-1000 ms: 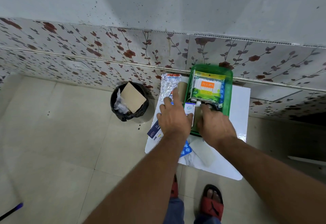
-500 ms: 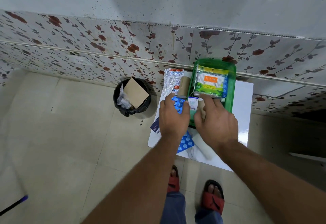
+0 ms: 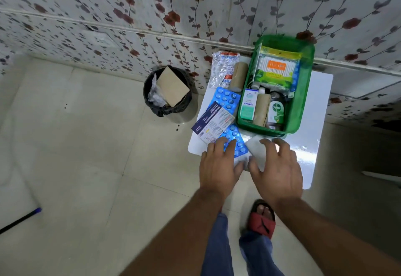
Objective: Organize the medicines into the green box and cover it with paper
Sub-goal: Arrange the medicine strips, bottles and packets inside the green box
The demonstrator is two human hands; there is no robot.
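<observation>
So far, in the head view, the green box (image 3: 303,110) at right of centre on the white desk (image 3: 321,106) already holds a cotton-bud pack (image 3: 276,68), a small carton (image 3: 248,104), a roll (image 3: 261,110) and an antiseptic bottle (image 3: 276,110). Left of it, outside, lie a silver strip (image 3: 223,68), another roll (image 3: 238,75), blue blister strips (image 3: 227,98) and a printed card (image 3: 213,122). Low in the frame, the left hand (image 3: 219,165) rests spread on a blister; the right hand (image 3: 276,167), its grip loose, touches white paper (image 3: 257,152). Covering looks undone.
</observation>
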